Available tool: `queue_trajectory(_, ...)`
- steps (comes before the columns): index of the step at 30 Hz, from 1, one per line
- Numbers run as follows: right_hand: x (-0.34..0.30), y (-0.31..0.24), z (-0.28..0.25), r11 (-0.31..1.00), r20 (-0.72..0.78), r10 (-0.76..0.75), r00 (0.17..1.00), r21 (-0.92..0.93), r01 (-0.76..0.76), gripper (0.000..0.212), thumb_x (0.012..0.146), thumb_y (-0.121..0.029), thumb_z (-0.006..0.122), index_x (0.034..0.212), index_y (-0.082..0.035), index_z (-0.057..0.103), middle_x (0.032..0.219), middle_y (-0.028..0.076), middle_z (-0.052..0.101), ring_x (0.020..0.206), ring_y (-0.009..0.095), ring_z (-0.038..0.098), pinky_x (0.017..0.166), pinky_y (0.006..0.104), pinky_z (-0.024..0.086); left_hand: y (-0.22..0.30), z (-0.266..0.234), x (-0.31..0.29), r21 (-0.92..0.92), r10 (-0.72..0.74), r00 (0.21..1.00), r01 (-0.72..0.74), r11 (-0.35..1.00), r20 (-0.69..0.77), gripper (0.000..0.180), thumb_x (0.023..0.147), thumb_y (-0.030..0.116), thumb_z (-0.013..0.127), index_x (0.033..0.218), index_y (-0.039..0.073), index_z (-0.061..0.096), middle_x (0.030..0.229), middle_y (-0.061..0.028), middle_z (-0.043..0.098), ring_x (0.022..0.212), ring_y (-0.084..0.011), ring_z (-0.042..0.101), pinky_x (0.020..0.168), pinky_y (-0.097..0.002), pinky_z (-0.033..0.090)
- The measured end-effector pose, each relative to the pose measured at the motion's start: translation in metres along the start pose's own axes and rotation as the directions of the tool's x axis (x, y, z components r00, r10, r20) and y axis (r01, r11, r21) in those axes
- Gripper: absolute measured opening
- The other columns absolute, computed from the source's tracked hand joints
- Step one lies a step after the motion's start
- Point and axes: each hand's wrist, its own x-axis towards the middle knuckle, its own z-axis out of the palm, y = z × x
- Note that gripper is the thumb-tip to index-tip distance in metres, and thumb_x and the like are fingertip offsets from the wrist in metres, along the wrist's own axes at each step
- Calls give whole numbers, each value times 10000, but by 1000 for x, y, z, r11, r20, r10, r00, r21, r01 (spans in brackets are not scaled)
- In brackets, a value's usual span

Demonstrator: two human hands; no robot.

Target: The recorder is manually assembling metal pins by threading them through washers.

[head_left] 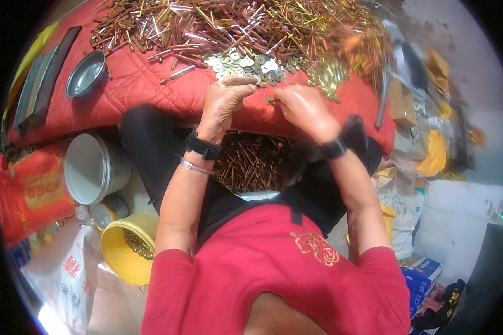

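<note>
grey round metal washer [269, 101] in right hand [304, 106], thumb and fingertips clamped on it; left hand [228, 100] near, fingers curled together, cannot tell whether on anything. beyond: loose heap of silvery ring-shaped washers [247, 64] on red quilted cloth [137, 84]; behind, big pile of coppery metal rods [207, 28]; farther left, shiny metal bowl [86, 76].

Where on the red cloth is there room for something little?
The red cloth is bare between the bowl and left hand, below the rods. A smaller patch lies right of the right hand, below the golden pieces. Above both hands it's crowded with rods and washers.
</note>
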Motion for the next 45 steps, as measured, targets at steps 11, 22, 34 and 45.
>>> queue_trajectory(11,15,19,4,984,228,-107,968,162,70,239,808,-95,580,1026,-153,657,857,127,676,784,332,651,656,437,506,1,-15,10,-201,-17,993,40,979,117,205,865,62,597,1042,-39,626,667,75,493,468,5,343,395,-155,243)
queue_trajectory(22,-29,-2,-10,386,9,371,928,908,-163,235,906,-94,608,1136,-83,656,775,-29,613,648,28,518,593,208,439,-15,-10,16,-399,-95,956,205,894,277,131,907,77,612,1000,-16,611,687,65,489,496,18,375,412,-136,285)
queue_trajectory(34,-30,2,-26,388,-86,432,898,916,-99,236,894,-52,608,1125,-54,656,849,-7,645,701,40,547,644,207,464,-16,14,6,288,221,921,-317,904,319,78,890,102,634,923,34,653,738,19,530,697,-85,534,636,-237,448)
queue_trajectory(45,-30,4,-27,603,-201,332,922,797,-43,258,854,-31,634,1110,-49,662,996,78,691,838,127,644,756,257,507,-25,19,9,593,517,744,-658,463,422,184,792,31,695,972,44,656,856,-95,511,814,-230,513,725,-314,426)
